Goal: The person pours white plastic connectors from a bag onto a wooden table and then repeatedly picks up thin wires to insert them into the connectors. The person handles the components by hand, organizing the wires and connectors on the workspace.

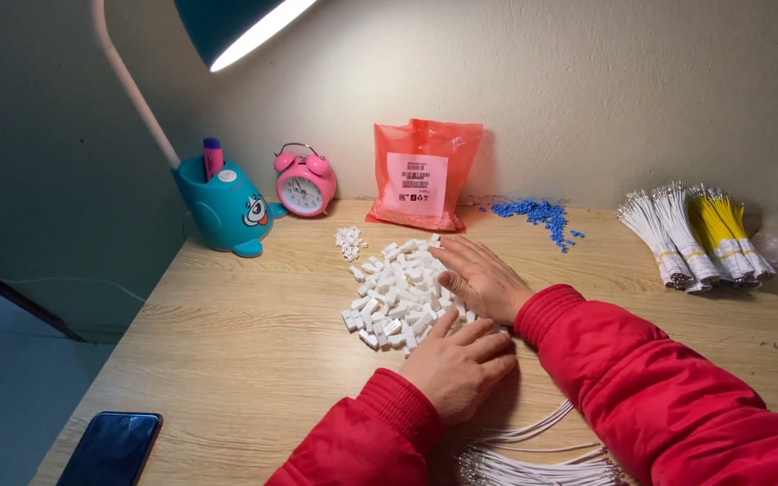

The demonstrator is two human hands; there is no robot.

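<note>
both hands flat, fingers spread, gripping nothing: right hand (479, 277) palm-down on the right edge of the pile of white plugs (398, 292) mid-desk, left hand (456, 367) flat at its near edge. loose white wires (533, 454) lie just below the left hand. farther out: blue bits (538, 216), red bag (423, 175), pink clock (303, 182), teal lamp base (225, 209), wire bundles (695, 234) right, phone (112, 447) near left.

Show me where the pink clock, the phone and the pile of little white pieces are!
pink alarm clock (302, 192): head view, on its white dial.
dark phone (110, 448): head view, middle of its screen, at the table's near left edge.
pile of small white pieces (398, 292): head view, centre of the heap.
</note>
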